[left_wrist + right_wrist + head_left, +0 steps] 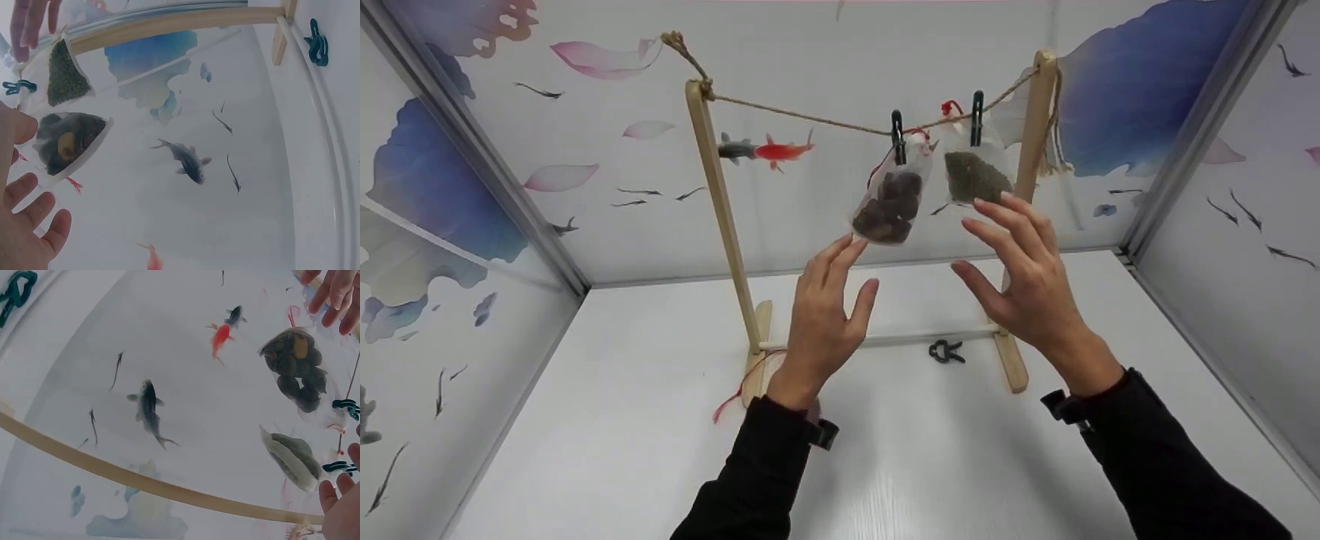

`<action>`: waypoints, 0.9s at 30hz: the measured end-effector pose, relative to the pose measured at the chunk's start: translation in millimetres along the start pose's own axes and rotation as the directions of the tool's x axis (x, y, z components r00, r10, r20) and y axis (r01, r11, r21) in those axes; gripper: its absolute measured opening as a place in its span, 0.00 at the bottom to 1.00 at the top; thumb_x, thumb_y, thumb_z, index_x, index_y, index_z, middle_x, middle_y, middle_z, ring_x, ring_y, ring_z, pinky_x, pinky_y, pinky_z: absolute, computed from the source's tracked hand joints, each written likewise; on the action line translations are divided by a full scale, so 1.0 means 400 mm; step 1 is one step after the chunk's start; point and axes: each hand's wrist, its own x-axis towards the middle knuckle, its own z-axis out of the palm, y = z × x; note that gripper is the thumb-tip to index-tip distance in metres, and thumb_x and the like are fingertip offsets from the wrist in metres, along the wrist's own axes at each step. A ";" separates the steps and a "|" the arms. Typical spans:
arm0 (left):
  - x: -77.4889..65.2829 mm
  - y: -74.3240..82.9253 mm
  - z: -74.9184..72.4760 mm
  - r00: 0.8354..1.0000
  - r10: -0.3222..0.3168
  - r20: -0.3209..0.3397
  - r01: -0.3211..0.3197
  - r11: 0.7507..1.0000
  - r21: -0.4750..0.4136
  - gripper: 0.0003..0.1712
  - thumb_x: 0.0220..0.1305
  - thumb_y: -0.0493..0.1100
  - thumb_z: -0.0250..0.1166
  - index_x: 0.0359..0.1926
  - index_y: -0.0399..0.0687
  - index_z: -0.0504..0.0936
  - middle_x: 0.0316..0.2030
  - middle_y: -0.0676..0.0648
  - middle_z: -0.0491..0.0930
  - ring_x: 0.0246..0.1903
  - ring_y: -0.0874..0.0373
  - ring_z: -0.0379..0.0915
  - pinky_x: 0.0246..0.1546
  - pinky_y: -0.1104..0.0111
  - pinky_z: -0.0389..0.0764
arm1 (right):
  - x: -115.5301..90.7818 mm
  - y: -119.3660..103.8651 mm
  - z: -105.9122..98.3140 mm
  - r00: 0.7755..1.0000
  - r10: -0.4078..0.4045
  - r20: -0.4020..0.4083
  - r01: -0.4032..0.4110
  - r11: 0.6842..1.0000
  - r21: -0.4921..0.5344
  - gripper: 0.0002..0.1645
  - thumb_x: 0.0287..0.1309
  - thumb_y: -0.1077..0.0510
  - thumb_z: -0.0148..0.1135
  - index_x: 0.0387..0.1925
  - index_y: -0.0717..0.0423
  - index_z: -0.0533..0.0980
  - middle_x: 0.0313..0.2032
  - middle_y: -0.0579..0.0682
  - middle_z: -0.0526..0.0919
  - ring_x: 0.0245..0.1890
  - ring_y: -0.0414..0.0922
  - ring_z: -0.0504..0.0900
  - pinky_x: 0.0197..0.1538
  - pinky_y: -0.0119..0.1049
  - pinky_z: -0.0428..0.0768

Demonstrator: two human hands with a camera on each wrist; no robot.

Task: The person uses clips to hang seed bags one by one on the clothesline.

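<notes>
A clear bag of dark brown lumps (891,206) hangs tilted from a twine line (802,115), held by a dark green clip (898,139). To its right a smaller bag of green grains (976,178) hangs from another clip (977,118). My left hand (826,322) is raised with fingers extended, its fingertips right at the lower corner of the brown bag. My right hand (1027,277) has its fingers spread just below the green bag, holding nothing. Both bags (295,365) also show in the right wrist view, close to the hands.
Wooden posts (720,210) on feet carry the twine, joined low down by a white rod (922,337). A loose clip (946,351) lies on the white table (622,450). A mesh pouch with a red cord (727,406) lies partly behind my left wrist. Printed walls enclose the table.
</notes>
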 end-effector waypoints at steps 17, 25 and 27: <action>-0.166 -0.011 0.055 0.996 -0.044 0.077 0.044 0.999 0.004 0.33 0.68 0.56 0.68 0.70 0.50 0.75 0.70 0.43 0.69 0.72 0.46 0.60 0.63 0.45 0.67 | -0.240 0.043 0.078 0.879 0.377 0.292 -0.400 0.916 0.020 0.35 0.59 0.55 0.74 0.66 0.61 0.74 0.64 0.58 0.74 0.66 0.57 0.68 0.65 0.58 0.67; -0.223 -0.013 0.087 0.983 -0.117 0.141 0.116 0.993 0.014 0.34 0.69 0.58 0.66 0.71 0.50 0.74 0.71 0.41 0.68 0.73 0.44 0.57 0.64 0.42 0.66 | -0.304 0.056 0.118 0.760 0.469 0.450 -0.528 0.849 0.008 0.34 0.63 0.53 0.72 0.66 0.61 0.73 0.64 0.59 0.74 0.67 0.58 0.69 0.66 0.58 0.67; -0.237 -0.014 0.096 0.979 -0.133 0.156 0.132 0.991 0.018 0.34 0.70 0.59 0.65 0.71 0.50 0.74 0.70 0.41 0.68 0.73 0.44 0.58 0.64 0.42 0.66 | -0.315 0.057 0.125 0.740 0.468 0.483 -0.534 0.845 0.001 0.33 0.63 0.53 0.71 0.66 0.61 0.73 0.64 0.59 0.74 0.66 0.59 0.70 0.65 0.59 0.69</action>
